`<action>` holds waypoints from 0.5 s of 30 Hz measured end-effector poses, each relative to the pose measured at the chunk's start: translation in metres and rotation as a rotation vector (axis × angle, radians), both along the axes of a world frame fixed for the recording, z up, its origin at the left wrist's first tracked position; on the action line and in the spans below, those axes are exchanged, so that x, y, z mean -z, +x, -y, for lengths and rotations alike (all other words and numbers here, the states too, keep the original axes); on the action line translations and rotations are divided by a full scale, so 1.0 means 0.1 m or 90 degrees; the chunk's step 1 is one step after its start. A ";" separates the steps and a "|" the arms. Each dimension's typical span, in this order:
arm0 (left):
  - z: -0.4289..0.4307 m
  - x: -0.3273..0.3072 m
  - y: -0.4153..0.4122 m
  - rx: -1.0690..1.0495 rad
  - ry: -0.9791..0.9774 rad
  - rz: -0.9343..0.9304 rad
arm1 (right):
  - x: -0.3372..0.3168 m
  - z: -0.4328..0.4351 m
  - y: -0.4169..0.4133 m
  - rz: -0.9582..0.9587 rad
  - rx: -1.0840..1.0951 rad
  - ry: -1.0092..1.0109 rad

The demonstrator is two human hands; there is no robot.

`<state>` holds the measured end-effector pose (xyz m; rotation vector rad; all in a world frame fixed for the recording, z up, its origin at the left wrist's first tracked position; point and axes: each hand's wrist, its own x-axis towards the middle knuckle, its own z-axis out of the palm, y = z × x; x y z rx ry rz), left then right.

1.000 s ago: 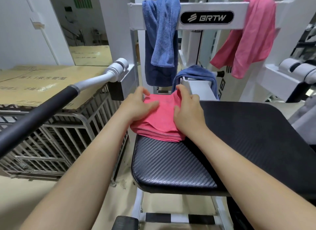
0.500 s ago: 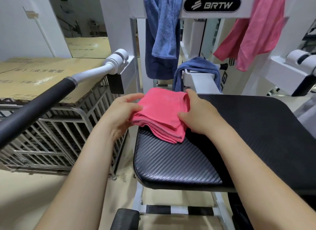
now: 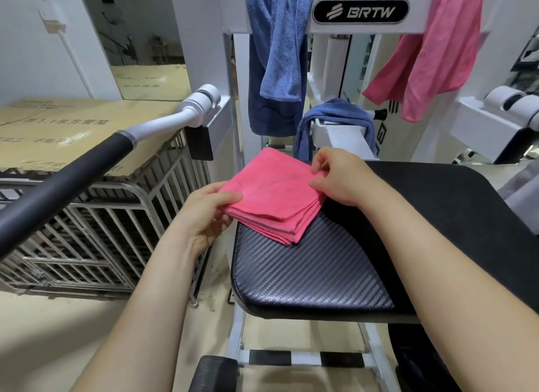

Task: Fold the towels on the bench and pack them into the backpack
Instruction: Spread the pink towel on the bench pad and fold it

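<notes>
A folded pink towel (image 3: 274,196) lies at the far left corner of the black bench pad (image 3: 315,269), partly overhanging its edge. My left hand (image 3: 204,213) grips its left corner, thumb on top. My right hand (image 3: 338,178) pinches its right edge. A blue towel (image 3: 277,56) and another pink towel (image 3: 431,59) hang over the white frame bar above. A second blue towel (image 3: 335,114) drapes over the bracket behind the bench. No backpack is in view.
A machine arm with a black grip (image 3: 87,170) crosses the left side. Behind it stands a metal cage (image 3: 96,237) topped with cardboard (image 3: 73,132). Another white machine part (image 3: 501,111) is at the right.
Both hands moved from pressing flat on the pink towel to gripping its two sides. The towel has been lifted slightly and turned on the bench corner.
</notes>
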<state>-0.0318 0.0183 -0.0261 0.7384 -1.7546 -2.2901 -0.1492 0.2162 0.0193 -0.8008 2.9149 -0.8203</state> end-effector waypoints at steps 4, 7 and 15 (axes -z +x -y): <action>0.01 0.05 0.05 0.024 -0.087 0.039 | -0.17 -0.06 -0.02 0.127 -0.009 0.068; 0.02 0.03 0.09 0.040 -0.155 0.001 | -0.17 -0.10 0.03 0.186 0.012 0.010; -0.03 -0.26 0.27 0.290 -0.257 -0.117 | -0.04 -0.26 0.30 0.479 -0.096 -0.606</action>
